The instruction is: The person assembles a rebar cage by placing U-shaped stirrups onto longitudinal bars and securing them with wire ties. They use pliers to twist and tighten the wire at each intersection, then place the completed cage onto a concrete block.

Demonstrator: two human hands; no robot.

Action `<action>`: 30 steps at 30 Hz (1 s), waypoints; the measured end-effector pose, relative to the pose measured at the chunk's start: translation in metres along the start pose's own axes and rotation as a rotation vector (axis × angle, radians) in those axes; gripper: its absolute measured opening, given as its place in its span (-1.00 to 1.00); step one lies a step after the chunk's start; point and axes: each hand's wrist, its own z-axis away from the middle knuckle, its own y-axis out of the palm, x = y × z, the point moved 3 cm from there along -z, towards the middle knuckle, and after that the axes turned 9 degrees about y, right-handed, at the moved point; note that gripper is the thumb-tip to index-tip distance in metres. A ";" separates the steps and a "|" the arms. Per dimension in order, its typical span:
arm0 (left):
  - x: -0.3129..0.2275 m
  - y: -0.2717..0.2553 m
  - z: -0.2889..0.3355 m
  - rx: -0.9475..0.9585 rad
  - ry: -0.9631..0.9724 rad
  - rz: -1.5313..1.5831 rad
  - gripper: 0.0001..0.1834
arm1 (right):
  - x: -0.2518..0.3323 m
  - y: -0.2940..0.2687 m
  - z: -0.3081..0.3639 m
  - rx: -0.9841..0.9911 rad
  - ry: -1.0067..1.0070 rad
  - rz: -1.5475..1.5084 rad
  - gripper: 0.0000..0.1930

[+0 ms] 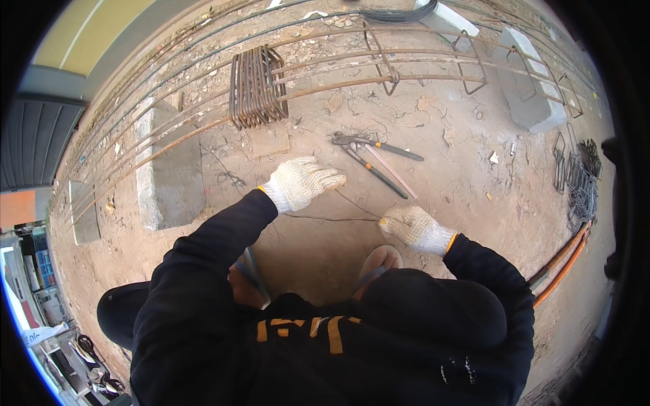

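Observation:
My right hand, in a white knitted work glove, pinches a thin dark tie wire between thumb and fingers. From that grip the wire runs left in two strands, one ending near my left fingertips, the other passing below the left hand. My left hand, gloved alike, has its fingers stretched out to the right; no firm hold on the wire shows. Beyond the hands lies a pair of long-handled nippers with dark and orange handles. A thin pinkish stick lies between its handles.
Long rusty rebars span two or more concrete blocks, carrying bunched square stirrups and several spaced ones. More bent steel pieces lie at right, near orange-brown pipes. Wire scraps litter the dirt. Coiled wire lies at the back.

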 end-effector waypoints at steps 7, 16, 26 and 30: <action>0.012 -0.142 0.050 0.025 -0.206 0.112 -0.12 | 0.057 -0.012 -0.036 -0.193 -0.308 0.973 -0.52; 0.051 -0.165 0.074 -0.307 -0.156 0.302 -0.28 | 0.214 -0.073 -0.034 -0.403 -0.438 1.119 -0.76; 0.167 -0.142 0.039 -0.203 -0.262 -0.153 0.55 | 0.300 -0.100 -0.115 -0.702 -0.390 0.915 -0.51; 0.163 -0.139 0.033 -0.279 -0.319 -0.094 0.52 | 0.314 -0.104 -0.144 -0.536 -0.715 0.913 -0.64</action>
